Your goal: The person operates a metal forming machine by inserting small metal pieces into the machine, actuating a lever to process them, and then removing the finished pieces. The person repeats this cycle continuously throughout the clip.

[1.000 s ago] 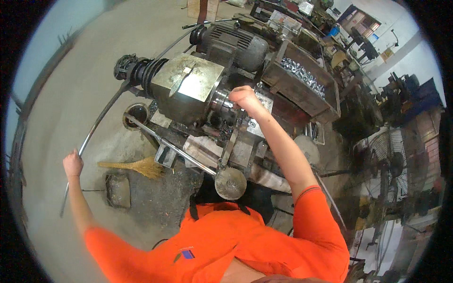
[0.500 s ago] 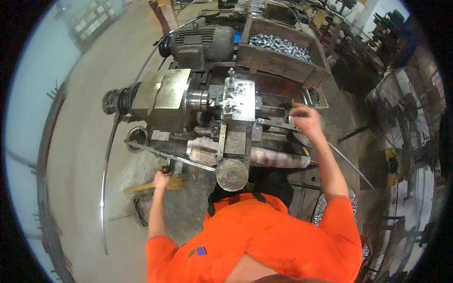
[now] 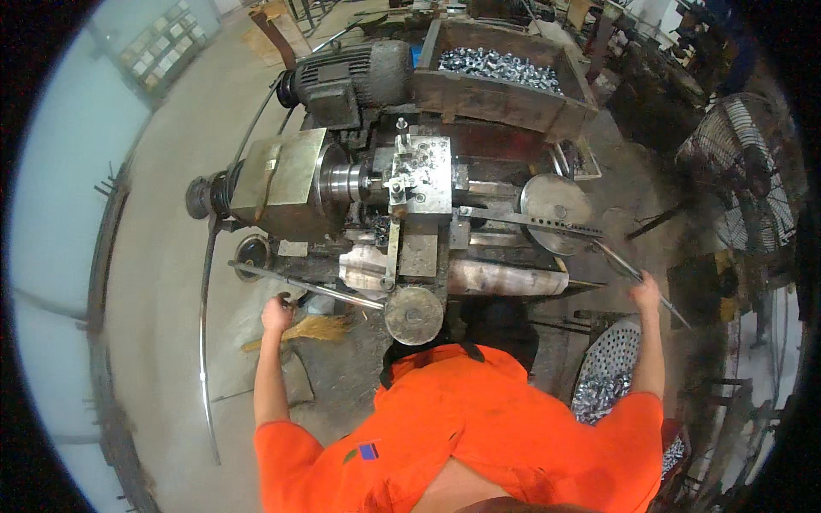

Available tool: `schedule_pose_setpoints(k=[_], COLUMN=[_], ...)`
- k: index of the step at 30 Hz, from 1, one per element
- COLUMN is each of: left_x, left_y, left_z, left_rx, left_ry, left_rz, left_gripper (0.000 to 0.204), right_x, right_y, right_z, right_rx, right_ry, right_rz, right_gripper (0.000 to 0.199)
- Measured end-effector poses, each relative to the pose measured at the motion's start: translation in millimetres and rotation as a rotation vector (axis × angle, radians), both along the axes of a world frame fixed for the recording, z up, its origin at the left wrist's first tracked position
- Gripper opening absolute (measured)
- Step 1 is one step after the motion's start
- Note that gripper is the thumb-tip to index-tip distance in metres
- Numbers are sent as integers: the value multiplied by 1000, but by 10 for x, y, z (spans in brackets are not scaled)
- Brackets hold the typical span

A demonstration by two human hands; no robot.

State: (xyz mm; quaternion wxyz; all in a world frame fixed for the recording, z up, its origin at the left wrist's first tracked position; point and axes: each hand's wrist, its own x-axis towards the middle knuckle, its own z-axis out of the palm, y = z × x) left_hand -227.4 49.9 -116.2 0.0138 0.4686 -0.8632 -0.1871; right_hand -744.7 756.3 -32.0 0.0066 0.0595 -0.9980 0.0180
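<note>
Before me stands a greasy lathe-like machine with a chuck (image 3: 344,183) and a bright metal tool block (image 3: 428,171). My right hand (image 3: 647,295) is closed round a long metal lever (image 3: 617,259) that slants out beside a round plate (image 3: 556,205) with a drilled flat bar (image 3: 530,221) across it. At the left, my left hand (image 3: 277,316) is curled with a small dark piece at its fingers; what it grips is too small to make out. Another long rod (image 3: 316,288) runs above that hand to a round metal disc (image 3: 414,315). A straw broom (image 3: 316,328) lies close by.
A wooden box (image 3: 505,104) of small shiny metal parts stands behind the machine, right of an electric motor (image 3: 359,77). A perforated basket (image 3: 617,346) with similar parts sits below my right arm. A large caged fan (image 3: 735,171) stands at the right.
My right hand has moved from beside the tool block, out and toward me, onto the lever. My left hand has shifted slightly left. The round plate is now uncovered.
</note>
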Motion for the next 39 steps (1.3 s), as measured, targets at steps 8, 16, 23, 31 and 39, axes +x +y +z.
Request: schedule_pose_setpoints(k=[8,16,23,31,39], left_x=[-148,-737,-720,-823,-582], left_y=[47,191,213,280,160], left_z=[742,542,585,729,654], left_rx=[465,418,429,467,490], left_ry=[798,961,932,887,765], left_rz=[437,493,472,514,543], left_gripper=[54,34,32,33,35], right_x=[339,1776,2142,2190,1239], right_y=[327,26,-452,-500,37], right_z=[-209,-531,-198,-136,-221], right_rx=[155,-249,-562,-500,-31], right_ry=[23,-14,-83,-114,-5], right_rz=[-125,5,-82,-72,-79], right_gripper=[29,27,30,34,52])
